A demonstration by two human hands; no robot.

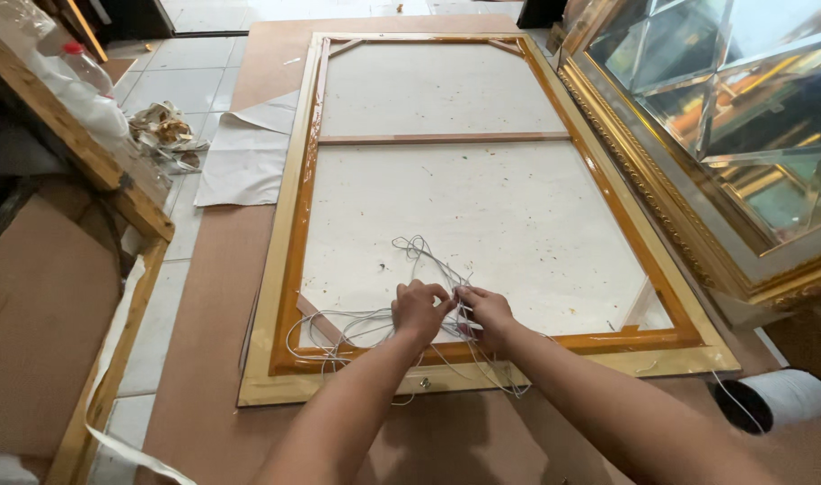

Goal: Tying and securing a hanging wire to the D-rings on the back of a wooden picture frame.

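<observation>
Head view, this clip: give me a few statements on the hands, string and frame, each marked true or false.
1. Both hands work a tangle of white string. True.
2. The frame lies face down, showing its back. True.
3. The left hand holds a hammer. False: its fingers grip only string.
4. The right hand rests on the mirror. False: it is at the string, over the frame's lower edge.
5. A white spool lies right of the frame. True.

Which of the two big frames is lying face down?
The plain gold-and-orange frame under both hands, its canvas back and wooden crossbar showing. The ornate gilded frame beside it shows its mirrored front.
</observation>
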